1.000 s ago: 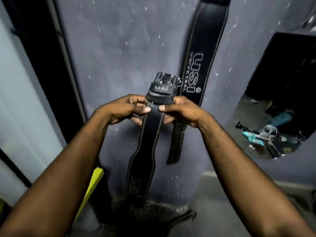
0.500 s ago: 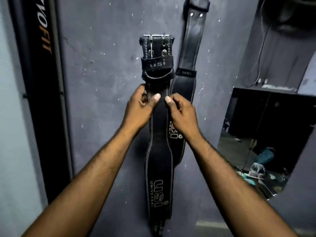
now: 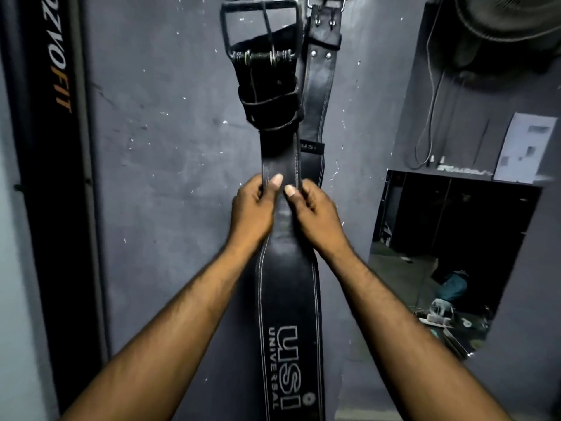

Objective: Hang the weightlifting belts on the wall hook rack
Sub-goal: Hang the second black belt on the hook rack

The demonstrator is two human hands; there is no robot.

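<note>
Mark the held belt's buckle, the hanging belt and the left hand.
held belt's buckle [image 3: 261, 55], head view, lower roller bar.
hanging belt [image 3: 318, 95], head view, strap below the rivets.
left hand [image 3: 252, 211], head view, its back.

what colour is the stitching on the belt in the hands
White, on black leather, running along both edges of the belt; clearest in the head view.

You face a grey, paint-flecked wall [image 3: 158, 177]. Along its left edge stands a black panel [image 3: 57, 147] lettered "FIT". At its right hangs a mirror [image 3: 455, 238], and above that you see a white sheet [image 3: 522, 147], a dangling cable [image 3: 431, 101] and a fan [image 3: 510, 22].
</note>
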